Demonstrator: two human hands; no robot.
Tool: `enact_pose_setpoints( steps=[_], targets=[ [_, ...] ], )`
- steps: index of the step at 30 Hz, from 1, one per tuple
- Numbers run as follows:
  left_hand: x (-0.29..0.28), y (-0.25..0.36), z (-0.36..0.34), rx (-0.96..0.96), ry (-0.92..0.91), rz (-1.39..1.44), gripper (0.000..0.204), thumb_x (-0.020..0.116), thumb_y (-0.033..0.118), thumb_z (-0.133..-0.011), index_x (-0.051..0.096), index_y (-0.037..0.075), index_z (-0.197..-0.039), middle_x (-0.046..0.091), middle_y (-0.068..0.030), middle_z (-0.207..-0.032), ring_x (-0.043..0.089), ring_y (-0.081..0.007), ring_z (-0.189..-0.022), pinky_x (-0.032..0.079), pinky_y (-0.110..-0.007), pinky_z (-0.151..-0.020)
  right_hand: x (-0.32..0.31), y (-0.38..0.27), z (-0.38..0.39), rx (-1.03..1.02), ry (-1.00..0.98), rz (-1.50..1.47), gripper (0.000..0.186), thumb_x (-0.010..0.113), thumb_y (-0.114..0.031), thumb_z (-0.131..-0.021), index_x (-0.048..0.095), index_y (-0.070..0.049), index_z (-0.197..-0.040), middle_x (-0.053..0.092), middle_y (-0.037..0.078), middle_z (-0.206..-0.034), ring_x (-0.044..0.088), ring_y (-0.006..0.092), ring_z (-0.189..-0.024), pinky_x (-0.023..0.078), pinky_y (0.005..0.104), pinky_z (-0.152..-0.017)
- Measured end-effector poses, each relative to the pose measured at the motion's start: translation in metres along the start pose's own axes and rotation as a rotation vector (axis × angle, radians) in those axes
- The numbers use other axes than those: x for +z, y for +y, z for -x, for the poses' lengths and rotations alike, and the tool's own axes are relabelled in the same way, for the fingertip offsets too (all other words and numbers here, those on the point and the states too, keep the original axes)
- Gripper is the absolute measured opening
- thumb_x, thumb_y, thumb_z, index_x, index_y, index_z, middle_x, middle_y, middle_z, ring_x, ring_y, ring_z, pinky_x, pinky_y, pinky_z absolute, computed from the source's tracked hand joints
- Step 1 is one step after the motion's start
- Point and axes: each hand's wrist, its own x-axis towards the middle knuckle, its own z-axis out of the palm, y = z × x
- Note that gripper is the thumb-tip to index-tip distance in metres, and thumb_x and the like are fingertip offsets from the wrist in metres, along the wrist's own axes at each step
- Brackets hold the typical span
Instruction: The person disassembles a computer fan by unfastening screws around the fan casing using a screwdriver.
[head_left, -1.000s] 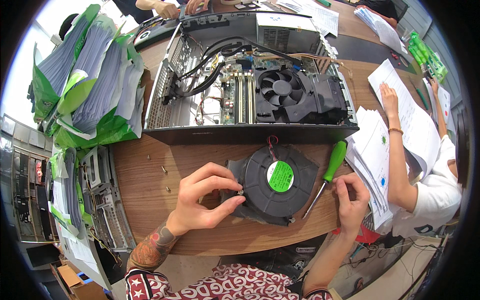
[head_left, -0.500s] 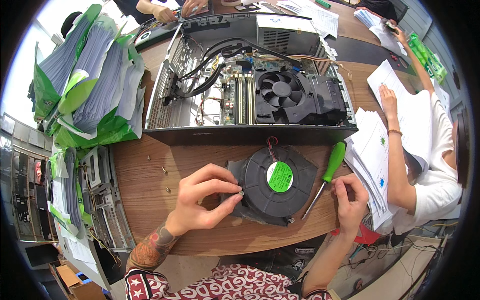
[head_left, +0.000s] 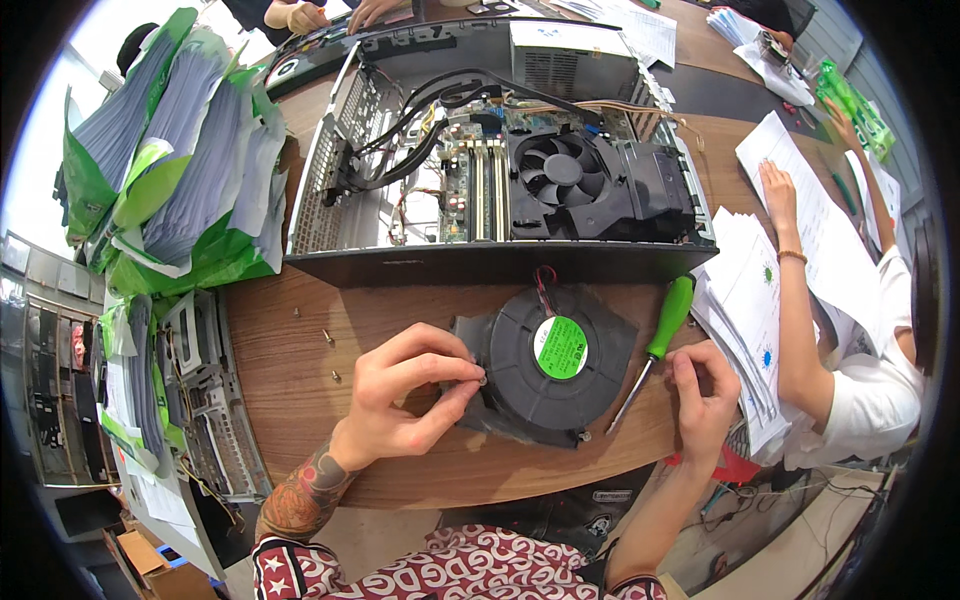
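Thumb and forefinger of my left hand point(head_left: 410, 390) pinch a small silver screw point(head_left: 483, 379) at the left edge of a black blower fan point(head_left: 510, 400). The fan lies on the table, with a round green and white label and a short bundle of wires at its top. Another screw point(head_left: 584, 436) sits at its lower right corner. My right hand point(head_left: 705, 395) is loosely closed at the table's right side, with nothing visible in its curled fingers. Just left of it lies a screwdriver point(head_left: 672, 318) with a green handle, its shaft pointing toward me.
An open computer case point(head_left: 480, 265) stands behind the fan, its cooler and cables exposed. Loose screws point(head_left: 328, 338) lie at left. Paper stacks in green wrapping point(head_left: 200, 250) rise at far left. On the right, a co-worker's arm point(head_left: 795, 300) rests over papers point(head_left: 745, 330).
My left hand stays at the fan's edge, its fingers shifting slightly around the screw. At upper right, another person's arm has drawn back toward the right.
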Motion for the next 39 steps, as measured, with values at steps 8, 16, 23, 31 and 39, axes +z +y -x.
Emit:
enact_pose_setpoints(
  steps=[8, 16, 23, 31, 39],
  targets=[
    [0.0029, 0.0038, -0.0017, 0.017, 0.005, -0.023, 0.018, 0.072, -0.003, -0.075, 0.069, 0.003, -0.091, 0.067, -0.0115, -0.089, 0.064, -0.0177, -0.074, 0.049, -0.026, -0.058, -0.0018, 0.0004, -0.0001, 0.006, -0.001, -0.025, 0.008, 0.066, -0.002, -0.092, 0.065, 0.005, -0.088, 0.059, 0.004, -0.078, 0.055, 0.0097, -0.068, 0.042, 0.0226, -0.062],
    [0.0064, -0.0006, 0.0019, -0.117, 0.066, 0.101, 0.015, 0.075, -0.002, -0.077, 0.071, 0.004, -0.09, 0.065, -0.0072, -0.089, 0.061, -0.0121, -0.07, 0.046, -0.024, -0.053, -0.002, 0.0037, 0.0002, -0.005, -0.009, 0.01, 0.007, 0.066, -0.002, -0.092, 0.065, 0.005, -0.089, 0.06, 0.005, -0.078, 0.056, 0.0098, -0.069, 0.043, 0.0225, -0.062],
    [0.0027, 0.0011, 0.0007, -0.078, 0.019, 0.041, 0.016, 0.076, -0.001, -0.076, 0.072, 0.004, -0.09, 0.065, -0.007, -0.089, 0.062, -0.0129, -0.072, 0.048, -0.024, -0.055, -0.0003, 0.0019, -0.0002, -0.011, -0.006, 0.005, 0.007, 0.066, -0.001, -0.091, 0.066, 0.005, -0.088, 0.06, 0.005, -0.077, 0.056, 0.0102, -0.068, 0.043, 0.0231, -0.062],
    [0.0028, -0.0034, -0.0003, -0.066, 0.012, 0.055, 0.017, 0.081, 0.002, -0.075, 0.072, 0.005, -0.089, 0.065, -0.006, -0.09, 0.062, -0.0109, -0.071, 0.046, -0.021, -0.053, -0.0011, 0.0038, -0.0012, -0.024, -0.006, 0.022, 0.005, 0.067, 0.0, -0.09, 0.066, 0.005, -0.088, 0.06, 0.005, -0.077, 0.055, 0.0101, -0.067, 0.042, 0.023, -0.061],
    [0.0035, -0.001, 0.0001, -0.085, 0.031, 0.088, 0.018, 0.08, 0.001, -0.073, 0.069, 0.004, -0.087, 0.066, -0.0086, -0.088, 0.063, -0.0154, -0.075, 0.048, -0.025, -0.06, -0.0007, 0.0056, -0.0013, -0.032, 0.001, 0.007, 0.005, 0.067, 0.0, -0.089, 0.066, 0.005, -0.088, 0.06, 0.005, -0.077, 0.055, 0.0102, -0.066, 0.042, 0.023, -0.06]
  ],
)
